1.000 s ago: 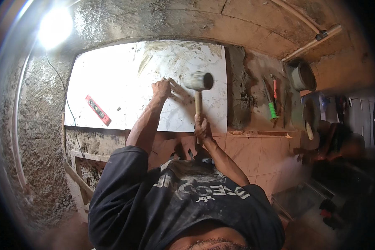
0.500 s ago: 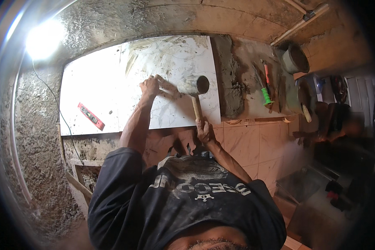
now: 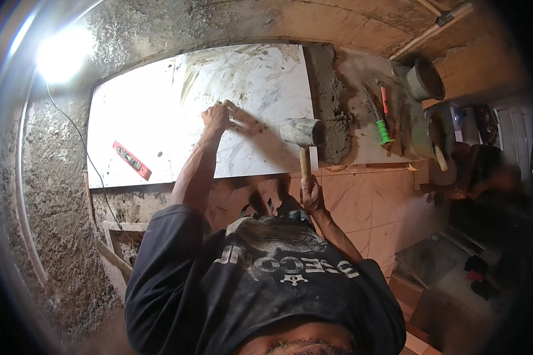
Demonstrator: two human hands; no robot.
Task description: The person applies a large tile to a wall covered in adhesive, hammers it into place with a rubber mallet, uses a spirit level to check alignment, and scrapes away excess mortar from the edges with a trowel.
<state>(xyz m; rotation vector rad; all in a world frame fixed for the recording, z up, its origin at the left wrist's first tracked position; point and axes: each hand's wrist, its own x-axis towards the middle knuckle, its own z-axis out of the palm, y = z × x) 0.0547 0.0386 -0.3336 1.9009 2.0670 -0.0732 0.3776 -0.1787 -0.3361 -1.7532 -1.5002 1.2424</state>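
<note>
On the left tile, a red spirit level lies within reach. Over the right tile, the left hand, finger opening unclear, likely braces; the right hand grips a mallet low, probably for leverage, head at that tile's right edge.

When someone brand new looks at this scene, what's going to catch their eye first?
Probably the glaring lamp at the upper left, washing out the left white tile. Next, the big mallet in the right hand, its head across the smeared tile's right edge in view. A red level also stands out, lying on the left tile.
</note>
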